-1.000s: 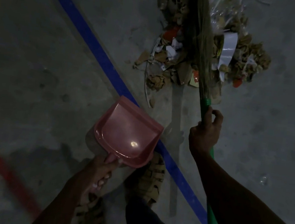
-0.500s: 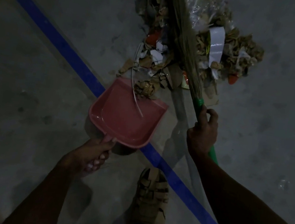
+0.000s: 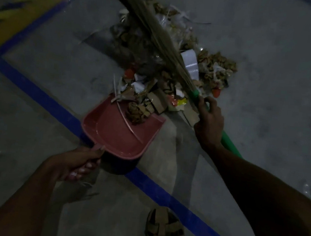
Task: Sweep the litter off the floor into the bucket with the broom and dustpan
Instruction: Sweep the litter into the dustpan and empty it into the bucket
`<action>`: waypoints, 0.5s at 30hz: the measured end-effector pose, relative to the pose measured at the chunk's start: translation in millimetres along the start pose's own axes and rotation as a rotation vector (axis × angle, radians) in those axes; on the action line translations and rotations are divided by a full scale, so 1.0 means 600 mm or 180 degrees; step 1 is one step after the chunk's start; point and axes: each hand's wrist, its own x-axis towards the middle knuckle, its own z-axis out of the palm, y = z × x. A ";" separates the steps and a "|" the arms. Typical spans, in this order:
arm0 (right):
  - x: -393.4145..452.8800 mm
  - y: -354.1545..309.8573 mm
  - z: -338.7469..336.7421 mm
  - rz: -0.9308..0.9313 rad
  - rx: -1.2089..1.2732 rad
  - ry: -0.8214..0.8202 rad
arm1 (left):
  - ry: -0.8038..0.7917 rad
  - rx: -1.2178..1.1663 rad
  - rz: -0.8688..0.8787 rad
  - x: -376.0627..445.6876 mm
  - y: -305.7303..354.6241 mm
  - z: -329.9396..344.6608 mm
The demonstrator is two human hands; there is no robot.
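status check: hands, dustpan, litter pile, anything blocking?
Left hand grips dustpan handle; right hand grips broom. Dustpan lip at litter pile, few scraps in. Bucket not in view. Nothing blocking.

The dustpan (image 3: 118,133) is smooth pink plastic with a faint sheen. Beside its mouth the litter (image 3: 165,91) looks like crumpled paper, torn cardboard and clear film. The broom (image 3: 159,38) has dry straw-like bristles and a glossy green handle; the floor (image 3: 272,73) is matt grey concrete.
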 end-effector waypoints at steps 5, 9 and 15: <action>0.020 -0.002 -0.001 0.0306 -0.0223 -0.0408 | -0.0125 0.0223 0.0304 0.029 0.061 -0.006; 0.009 0.003 0.008 0.0547 -0.0117 -0.0636 | -0.0173 0.0246 0.0489 0.052 0.092 -0.006; -0.029 0.016 -0.023 0.0002 -0.0064 -0.1080 | -0.0236 0.0305 0.0734 0.054 0.089 -0.012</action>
